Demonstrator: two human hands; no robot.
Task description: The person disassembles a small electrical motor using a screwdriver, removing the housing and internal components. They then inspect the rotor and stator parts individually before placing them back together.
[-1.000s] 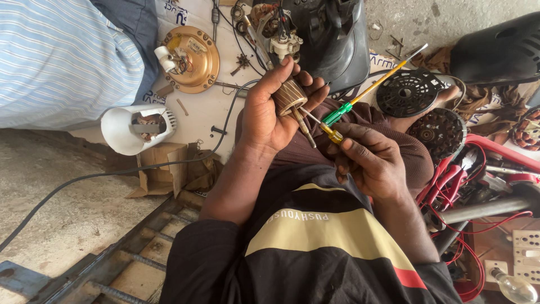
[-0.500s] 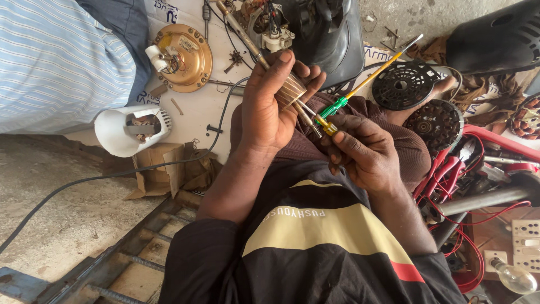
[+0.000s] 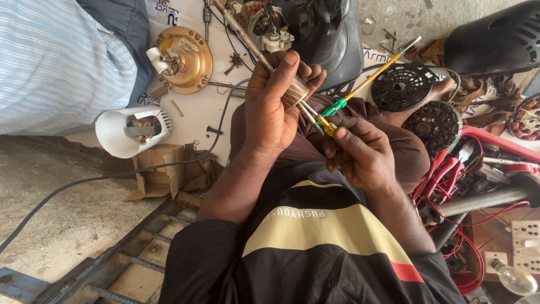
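While the left hand (image 3: 270, 107) wraps its fingers around a copper motor part (image 3: 293, 92), the right hand (image 3: 360, 149) pinches a screwdriver (image 3: 360, 87) beside it

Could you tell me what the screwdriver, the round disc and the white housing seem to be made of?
The screwdriver in the right hand looks like translucent yellow and green plastic with a bare metal tip. The round disc appears to be brass-coloured metal, dull and scuffed with a soft sheen. The white housing seems to be moulded plastic, matt and slightly dirty, though painted metal cannot be ruled out.
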